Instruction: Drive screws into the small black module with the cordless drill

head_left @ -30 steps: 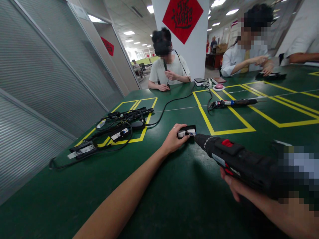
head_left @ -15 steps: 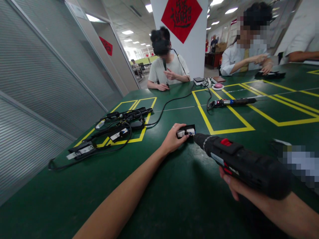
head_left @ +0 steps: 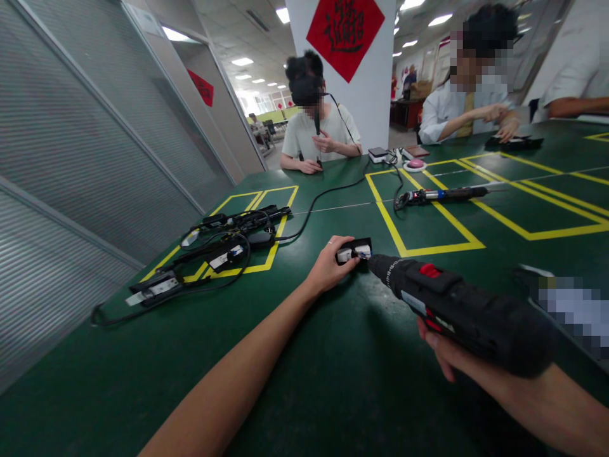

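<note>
My left hand grips a small black case with white parts inside, resting on the green table. Its fingers are round the left end and the near edge. In my right hand is a black and red power drill, pointing left. The drill's front end is at the right end of the case; whether its tip touches anything inside is too small to tell. The drill's body hides part of my right hand.
Black cabled devices lie at the left, inside yellow tape. A pen-like tool with a cable lies beyond the drill. A pink round object sits farther back. Two persons work across the table. A blurred flat object is at the right.
The whole view has shifted very slightly. Both hands, the case and the drill keep nearly the same places.
</note>
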Motion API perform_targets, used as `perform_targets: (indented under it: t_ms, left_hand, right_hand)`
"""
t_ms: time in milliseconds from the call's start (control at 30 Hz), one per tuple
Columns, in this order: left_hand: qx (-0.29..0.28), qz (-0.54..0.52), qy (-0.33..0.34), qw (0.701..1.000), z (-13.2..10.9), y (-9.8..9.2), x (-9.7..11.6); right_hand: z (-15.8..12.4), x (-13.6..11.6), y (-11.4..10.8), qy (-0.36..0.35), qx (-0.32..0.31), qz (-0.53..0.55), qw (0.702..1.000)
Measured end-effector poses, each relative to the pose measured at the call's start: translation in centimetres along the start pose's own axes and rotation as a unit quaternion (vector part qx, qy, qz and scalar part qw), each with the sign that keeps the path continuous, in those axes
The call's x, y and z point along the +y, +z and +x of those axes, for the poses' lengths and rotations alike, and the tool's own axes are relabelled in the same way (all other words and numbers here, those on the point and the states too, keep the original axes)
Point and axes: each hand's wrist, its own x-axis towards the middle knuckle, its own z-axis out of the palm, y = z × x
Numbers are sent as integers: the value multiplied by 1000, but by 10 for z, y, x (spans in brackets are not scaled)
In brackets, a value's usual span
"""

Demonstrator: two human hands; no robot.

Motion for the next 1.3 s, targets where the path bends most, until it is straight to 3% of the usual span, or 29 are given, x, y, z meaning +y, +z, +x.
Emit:
perform_targets:
  t_ms: [100,200,1300]
  left_hand:
    - [0,-1,-1,1000,0,0,0]
    - [-2,-4,0,1000,-1,0,0]
    - [-9,5,2,1000,-1,0,0]
  right_hand:
    - [0,2,-1,41,-62,5,997]
    - [0,5,-2,62,-72,4,995]
    - [1,7,-2,74,-63,12,995]
